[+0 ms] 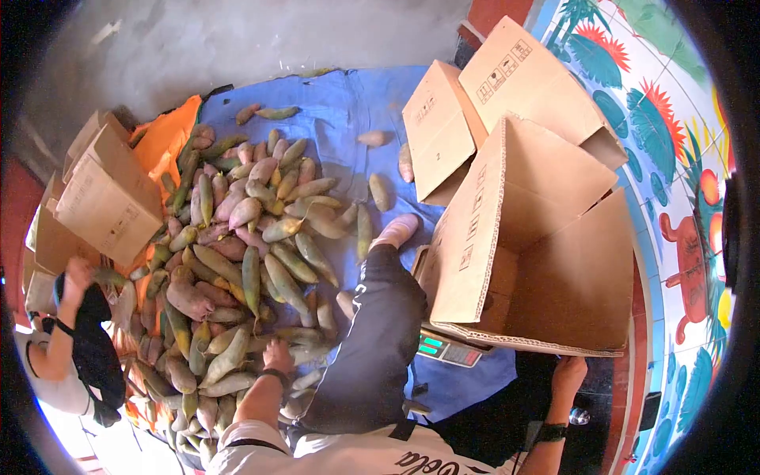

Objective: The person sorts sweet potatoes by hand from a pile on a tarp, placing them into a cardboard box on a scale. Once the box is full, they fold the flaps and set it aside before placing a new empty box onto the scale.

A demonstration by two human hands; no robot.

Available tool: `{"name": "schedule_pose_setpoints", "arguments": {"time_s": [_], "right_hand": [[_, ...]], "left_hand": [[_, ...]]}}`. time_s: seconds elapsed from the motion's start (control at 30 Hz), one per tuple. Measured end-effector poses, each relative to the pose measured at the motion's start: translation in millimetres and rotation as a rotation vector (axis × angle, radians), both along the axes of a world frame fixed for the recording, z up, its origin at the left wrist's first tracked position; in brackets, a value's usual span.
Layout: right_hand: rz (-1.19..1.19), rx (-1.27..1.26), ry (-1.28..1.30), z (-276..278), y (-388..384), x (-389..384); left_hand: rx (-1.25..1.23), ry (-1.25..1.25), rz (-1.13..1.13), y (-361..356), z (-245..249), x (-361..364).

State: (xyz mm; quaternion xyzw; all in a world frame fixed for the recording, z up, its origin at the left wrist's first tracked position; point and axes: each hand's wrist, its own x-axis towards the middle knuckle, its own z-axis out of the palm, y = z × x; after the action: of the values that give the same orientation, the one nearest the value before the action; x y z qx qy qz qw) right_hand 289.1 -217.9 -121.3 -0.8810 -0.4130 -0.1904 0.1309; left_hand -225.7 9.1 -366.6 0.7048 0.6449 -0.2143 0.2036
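My left hand (278,358) reaches down onto a heap of long green and pinkish radishes (229,273). Its fingers look outstretched and touch the pile; no radish is clearly lifted. At the near edge of a large open-topped cardboard box (554,237), my right hand (568,374) touches the cardboard, its fingers hidden by the box. That box rests on a scale (447,349) with a green-lit display. The box's inside looks brown and bare where it shows, with its floor in shadow. My leg, in dark trousers, stretches between the heap and the scale.
Under the radishes lie a blue sheet (396,95) and an orange sheet (170,146). Another cardboard box (447,127) stands behind mine. To the left, a co-worker (59,352) is beside more boxes (111,198). A painted tile wall (657,150) runs along the right.
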Motion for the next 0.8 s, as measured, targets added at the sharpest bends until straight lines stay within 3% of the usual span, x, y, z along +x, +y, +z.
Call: {"name": "schedule_pose_setpoints", "arguments": {"time_s": [0.03,0.13,0.2,0.27,0.3,0.37,0.43,0.53,0.57,0.67,0.73,0.8], "right_hand": [[-0.001,-0.007,-0.020,0,0,1],[0.032,-0.015,-0.036,-2,-2,5],[0.051,0.015,-0.013,-4,-3,7],[0.063,0.049,0.007,-9,-8,13],[0.069,0.017,-0.036,-13,-13,17],[0.070,-0.015,-0.075,-11,-14,14],[-0.033,-0.087,0.121,1,-6,3],[-0.049,-0.059,0.083,1,-4,2],[-0.053,-0.054,0.080,1,-5,4],[-0.026,-0.071,0.119,-2,-6,6],[-0.018,-0.002,0.025,-4,-4,5],[-0.031,-0.033,0.071,0,-4,2]], "left_hand": [[0.098,-0.007,0.074,9,-34,-13],[0.489,-0.033,0.066,34,38,5],[0.595,0.059,0.095,48,41,-9],[0.497,0.096,0.199,54,46,-26],[0.307,0.104,0.277,54,59,-30],[0.338,0.120,0.174,46,36,-48],[0.386,0.198,0.020,40,37,-52],[0.308,0.220,0.021,40,28,-56],[0.471,0.172,0.016,35,23,-57],[0.513,0.149,-0.035,24,24,-60],[0.473,0.183,-0.076,21,26,-64],[0.217,0.305,-0.018,14,63,-43]]}}
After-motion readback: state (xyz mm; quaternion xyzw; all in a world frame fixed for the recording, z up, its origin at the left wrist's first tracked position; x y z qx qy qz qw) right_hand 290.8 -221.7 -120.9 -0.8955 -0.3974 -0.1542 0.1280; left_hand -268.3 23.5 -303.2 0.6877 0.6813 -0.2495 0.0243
